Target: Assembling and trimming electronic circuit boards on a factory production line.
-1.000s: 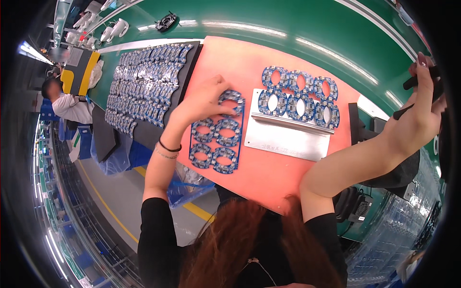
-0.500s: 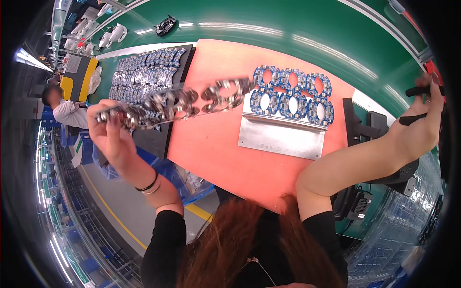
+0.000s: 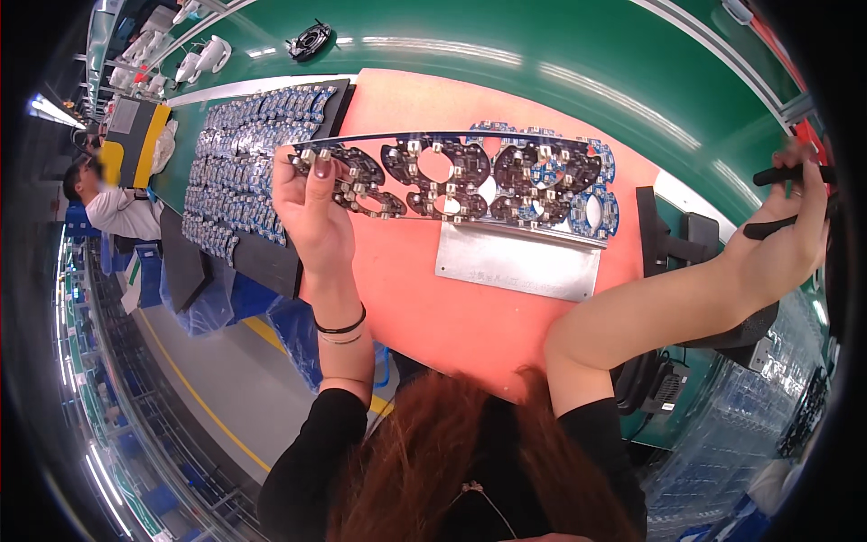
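Note:
My left hand (image 3: 312,212) pinches one end of a dark circuit board panel (image 3: 519,181), a row of joined ring-shaped boards with small metal parts, between thumb and fingers. The panel is held up over the bench and partly hides the blue ring-shaped circuit boards (image 3: 608,215) behind it. Those lie at a silver metal fixture (image 3: 515,262) with a bent plate. Far to the right, my right hand (image 3: 810,203) is raised and closed around a black rod-shaped tool (image 3: 778,174). Its kind is hard to make out, and a black band crosses the palm.
A black tray (image 3: 291,257) at the left bears rows of blue circuit boards (image 3: 248,149). The salmon mat (image 3: 406,303) lies on a green bench (image 3: 433,32). A black stand (image 3: 664,239) is near my right arm. Another person (image 3: 122,212) sits far left.
My left hand has moved right, carrying the panel from beside the tray to in front of the metal fixture and its boards. My right hand stays at the far right with the black tool.

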The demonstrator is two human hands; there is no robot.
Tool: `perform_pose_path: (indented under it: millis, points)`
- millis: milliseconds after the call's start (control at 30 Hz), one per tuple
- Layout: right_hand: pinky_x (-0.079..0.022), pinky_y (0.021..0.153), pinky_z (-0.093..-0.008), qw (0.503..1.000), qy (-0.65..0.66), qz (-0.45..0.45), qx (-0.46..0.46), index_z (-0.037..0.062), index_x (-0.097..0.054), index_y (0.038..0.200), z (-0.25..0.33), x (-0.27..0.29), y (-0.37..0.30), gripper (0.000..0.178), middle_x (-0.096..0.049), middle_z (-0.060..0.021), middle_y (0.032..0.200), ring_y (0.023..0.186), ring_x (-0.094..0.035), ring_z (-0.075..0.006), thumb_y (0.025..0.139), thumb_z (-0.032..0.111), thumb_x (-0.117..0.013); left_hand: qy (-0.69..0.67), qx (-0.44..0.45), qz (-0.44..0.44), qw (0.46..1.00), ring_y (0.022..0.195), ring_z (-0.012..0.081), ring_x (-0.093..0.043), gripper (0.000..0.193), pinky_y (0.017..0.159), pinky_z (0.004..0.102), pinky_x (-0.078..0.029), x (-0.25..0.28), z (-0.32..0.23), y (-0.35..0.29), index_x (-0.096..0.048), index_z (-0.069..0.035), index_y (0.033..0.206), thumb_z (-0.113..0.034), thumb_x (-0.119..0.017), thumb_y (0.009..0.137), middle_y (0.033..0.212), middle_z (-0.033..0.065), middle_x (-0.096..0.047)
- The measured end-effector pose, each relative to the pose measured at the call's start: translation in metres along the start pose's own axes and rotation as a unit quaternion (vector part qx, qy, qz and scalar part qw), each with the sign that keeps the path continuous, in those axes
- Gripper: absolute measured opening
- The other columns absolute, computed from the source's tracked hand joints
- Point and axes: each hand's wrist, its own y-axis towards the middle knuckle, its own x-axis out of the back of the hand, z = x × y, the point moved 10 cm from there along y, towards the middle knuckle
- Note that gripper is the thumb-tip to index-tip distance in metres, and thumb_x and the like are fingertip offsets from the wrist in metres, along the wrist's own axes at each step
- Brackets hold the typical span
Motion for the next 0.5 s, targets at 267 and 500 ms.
perform_pose_path:
  millis: [267, 500]
  points:
    - [-0.044, 0.097, -0.0386, 0.946, -0.15, 0.172, 0.231, -0.0109, -0.065, 0.104, 0.016, -0.037, -0.034, 0.019, -0.066, -0.0154, 0.1, 0.095, -0.061, -0.0224, 0.093, 0.004, -0.059, 0.003, 0.008, 0.007, 1.0, 0.08, 0.0092, -0.058, 0.017, 0.075, 0.0247, -0.047, 0.001, 0.021, -0.003, -0.054, -0.004, 0.104, -0.011, -0.067, 0.097, 0.091, 0.0028, -0.062]
    - [-0.044, 0.095, -0.0377, 0.999, -0.002, 0.034, -0.01, -0.0098, -0.066, 0.104, -0.009, -0.004, 0.003, 0.019, -0.065, -0.014, 0.099, 0.095, -0.06, -0.0213, 0.094, 0.004, -0.059, -0.029, 0.02, 0.006, 0.999, 0.079, 0.0087, -0.057, 0.02, 0.074, 0.0243, -0.047, 0.004, 0.032, -0.003, -0.054, -0.004, 0.104, -0.013, -0.069, 0.096, 0.091, 0.0019, -0.061]
